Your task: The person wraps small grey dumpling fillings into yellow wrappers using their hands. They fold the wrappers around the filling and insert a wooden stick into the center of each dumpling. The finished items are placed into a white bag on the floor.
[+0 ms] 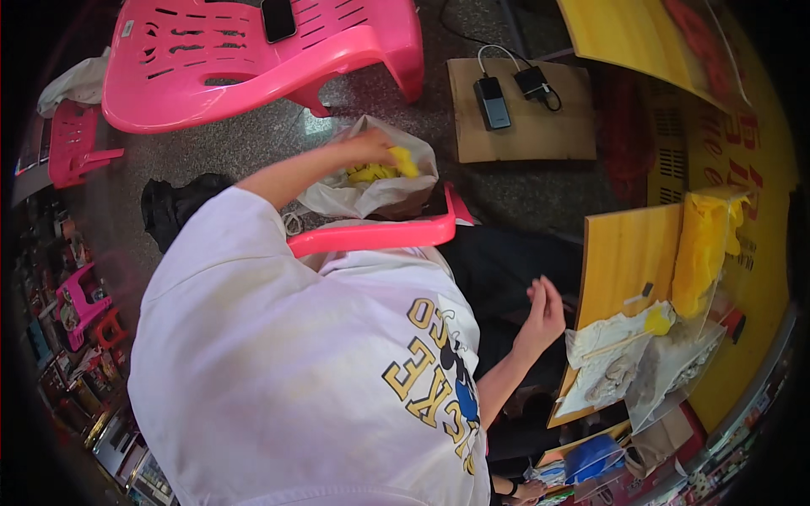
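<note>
My left hand (374, 147) is over the mouth of a whitish plastic bag (417, 140) on the floor, its fingers on a soft yellow piece (405, 162). More yellow pieces (372, 172) lie inside the bag. My right hand (547, 308) is raised beside a wooden board (633, 253), fingers drawn together, with nothing visible in them. On the board lie a crumpled white sheet (582, 345), a yellow lump (659, 321), a thin stick (615, 345) and a small dark-tipped object (639, 294). Yellow material (699, 253) hangs over the board's far edge.
A pink plastic chair (190, 95) holds a phone (278, 20). A power bank (492, 103) and a charger (531, 82) with cables lie on cardboard (525, 142). A pink armrest (373, 235) crosses beside my body. Another person's hand (526, 491) is by a blue bundle (591, 458).
</note>
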Demonstrator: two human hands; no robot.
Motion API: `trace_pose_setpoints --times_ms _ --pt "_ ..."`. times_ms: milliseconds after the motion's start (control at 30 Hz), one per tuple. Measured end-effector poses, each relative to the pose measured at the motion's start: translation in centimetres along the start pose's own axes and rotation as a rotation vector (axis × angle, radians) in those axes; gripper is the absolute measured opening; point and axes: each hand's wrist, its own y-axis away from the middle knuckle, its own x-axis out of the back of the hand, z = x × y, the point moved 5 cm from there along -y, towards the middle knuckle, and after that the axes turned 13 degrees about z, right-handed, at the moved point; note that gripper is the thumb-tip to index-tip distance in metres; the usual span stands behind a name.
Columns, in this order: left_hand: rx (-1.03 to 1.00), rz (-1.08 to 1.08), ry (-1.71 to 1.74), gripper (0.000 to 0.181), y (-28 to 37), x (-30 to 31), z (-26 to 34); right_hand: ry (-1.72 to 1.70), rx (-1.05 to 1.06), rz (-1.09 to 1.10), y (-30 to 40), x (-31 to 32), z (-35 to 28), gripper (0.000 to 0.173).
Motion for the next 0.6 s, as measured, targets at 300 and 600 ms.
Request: trace_pose_setpoints --times_ms 300,600 --pt "0.066 0.576 0.025 0.034 -7.6 -8.8 -21.5 0.000 -0.269 0.268 6.2 4.6 6.9 0.019" --pt "0.097 -0.070 0.020 0.026 -7.5 -20.7 -21.2 -0.040 -0.337 0.290 8.4 4.9 6.9 0.018"
